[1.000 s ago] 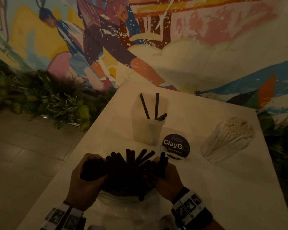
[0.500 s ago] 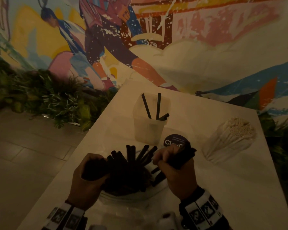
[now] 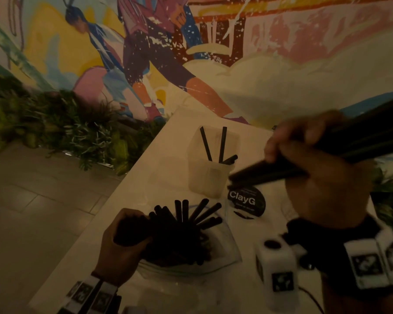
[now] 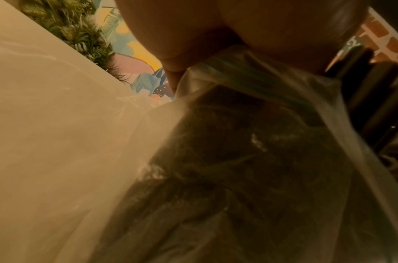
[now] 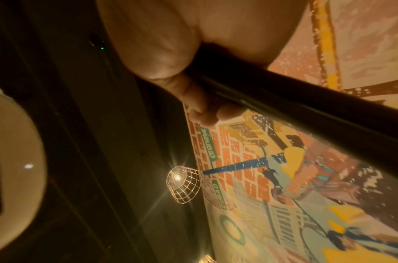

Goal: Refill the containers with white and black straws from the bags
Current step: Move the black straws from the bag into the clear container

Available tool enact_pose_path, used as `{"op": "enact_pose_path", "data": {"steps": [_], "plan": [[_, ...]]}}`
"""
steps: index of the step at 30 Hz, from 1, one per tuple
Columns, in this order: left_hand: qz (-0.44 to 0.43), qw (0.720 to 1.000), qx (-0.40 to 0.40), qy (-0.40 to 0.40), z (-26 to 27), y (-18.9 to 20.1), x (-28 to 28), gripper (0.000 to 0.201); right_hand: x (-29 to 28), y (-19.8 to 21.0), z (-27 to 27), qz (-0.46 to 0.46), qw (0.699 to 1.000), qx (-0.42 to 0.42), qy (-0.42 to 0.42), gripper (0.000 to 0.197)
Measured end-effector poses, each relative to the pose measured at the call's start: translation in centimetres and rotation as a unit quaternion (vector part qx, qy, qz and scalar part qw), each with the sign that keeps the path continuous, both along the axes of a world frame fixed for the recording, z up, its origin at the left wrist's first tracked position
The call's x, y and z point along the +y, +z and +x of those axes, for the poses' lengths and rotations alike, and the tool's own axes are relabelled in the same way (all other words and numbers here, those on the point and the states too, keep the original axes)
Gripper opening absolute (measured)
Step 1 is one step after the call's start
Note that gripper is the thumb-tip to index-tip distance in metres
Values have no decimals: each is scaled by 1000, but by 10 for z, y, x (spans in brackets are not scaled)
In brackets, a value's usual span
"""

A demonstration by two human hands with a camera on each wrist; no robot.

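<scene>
A clear plastic bag (image 3: 222, 250) of black straws (image 3: 184, 211) stands at the table's near edge. My left hand (image 3: 123, 243) grips its left side, straws and plastic together; the left wrist view shows the bag (image 4: 260, 142) under the palm. My right hand (image 3: 322, 177) is raised above the table and grips a bundle of black straws (image 3: 270, 173) that slants up to the right; the same bundle (image 5: 305, 110) crosses the right wrist view under curled fingers (image 5: 204, 110). A translucent container (image 3: 211, 171) holding three black straws stands just left of the bundle's lower tips.
A round black ClayG label (image 3: 246, 200) lies on the white table (image 3: 145, 177) beside the container. Plants (image 3: 66, 132) and a painted wall lie beyond the table's left edge. A tiled floor lies to the left.
My right hand has pulled a bundle of black straws out of the bag and lifted it up and to the right, now covering the bag of white straws. The left hand has stayed on the bag.
</scene>
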State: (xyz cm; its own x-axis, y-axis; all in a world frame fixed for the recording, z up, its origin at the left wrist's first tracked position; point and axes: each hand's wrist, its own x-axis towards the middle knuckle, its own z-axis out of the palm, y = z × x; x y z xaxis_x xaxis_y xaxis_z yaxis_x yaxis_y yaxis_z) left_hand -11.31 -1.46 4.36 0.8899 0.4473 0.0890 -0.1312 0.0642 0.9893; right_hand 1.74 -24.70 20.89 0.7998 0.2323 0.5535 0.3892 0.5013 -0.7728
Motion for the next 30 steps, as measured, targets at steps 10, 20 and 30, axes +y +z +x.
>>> {"op": "enact_pose_path", "data": {"steps": [10,20,30], "plan": [[-3,1000,15,5,-1,-5,3,31,52,1,98,-45,995,-63,-57,31],[8,1000,16,13,0,-4,4,30,56,-75,141,-201,961,155,-110,16],[5,1000,4,13,0,0,2,33,56,-80,143,-236,948,127,-173,14]]}}
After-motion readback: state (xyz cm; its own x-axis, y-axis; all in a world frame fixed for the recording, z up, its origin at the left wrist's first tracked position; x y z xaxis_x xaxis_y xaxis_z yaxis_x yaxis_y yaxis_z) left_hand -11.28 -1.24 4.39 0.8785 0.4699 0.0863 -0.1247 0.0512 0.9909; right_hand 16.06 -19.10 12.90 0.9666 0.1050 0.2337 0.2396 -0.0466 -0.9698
